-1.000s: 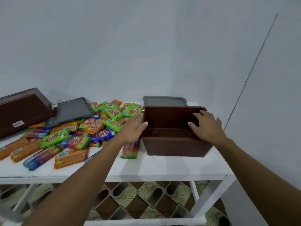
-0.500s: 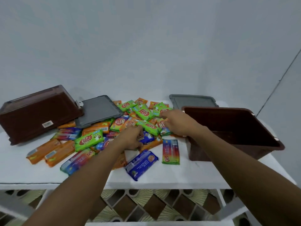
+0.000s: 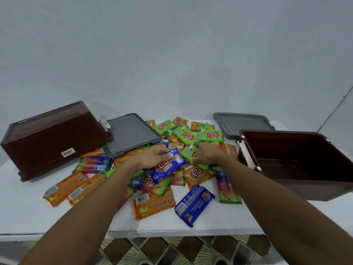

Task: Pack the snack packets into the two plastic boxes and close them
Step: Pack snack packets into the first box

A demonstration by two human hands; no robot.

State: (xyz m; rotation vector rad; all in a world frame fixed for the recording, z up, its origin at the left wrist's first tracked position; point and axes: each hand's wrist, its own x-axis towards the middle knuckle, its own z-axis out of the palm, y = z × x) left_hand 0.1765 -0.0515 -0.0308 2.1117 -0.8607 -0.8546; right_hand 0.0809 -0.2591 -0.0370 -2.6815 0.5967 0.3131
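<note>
As both hands dig into the pile of snack packets (image 3: 152, 204), the left hand (image 3: 150, 158) curls its fingers round a blue packet (image 3: 168, 166). The right hand (image 3: 207, 154) bends over a green packet (image 3: 191, 154), but whether it has a grip I can't tell. Smart play is probably to stack them flat and swing right to the open box (image 3: 298, 165), empty beside the pile. The second box (image 3: 53, 138) lies tipped far left, with two grey lids (image 3: 131, 134) behind. White table (image 3: 28, 207), pale wall (image 3: 172, 54), patterned tiles (image 3: 191, 247) below.

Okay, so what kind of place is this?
Probably a plain room in a home or small shop: a white table against a bare pale wall, patterned floor tiles underneath, and loose snack packets beside brown plastic boxes.
</note>
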